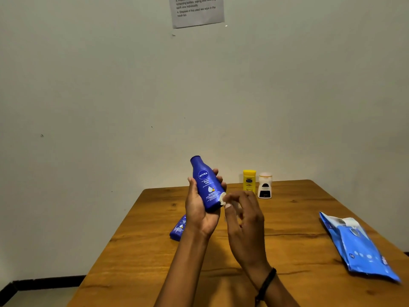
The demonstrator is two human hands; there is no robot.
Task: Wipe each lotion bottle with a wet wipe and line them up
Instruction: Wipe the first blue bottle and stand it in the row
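Nearest you, the wipe pack (358,247) lies on the surface (298,218) at your right. Your left grip (199,216) wraps the blue bottle (207,182), held above the surface: cap up, long axis near upright, leaning slightly left. Your right grip (245,218) seems to pinch a small white wipe (223,198) against its lower edge — it's blurred. So this one is mid-wipe. A second blue bottle (178,229) lies on its side behind — probably still to do. Farthest, the yellow bottle (249,180) and white bottle (265,186) stand side by side.

Pale wall (88,85), taped notice (197,12), wooden table (298,218), seemingly dark skirting (44,284).
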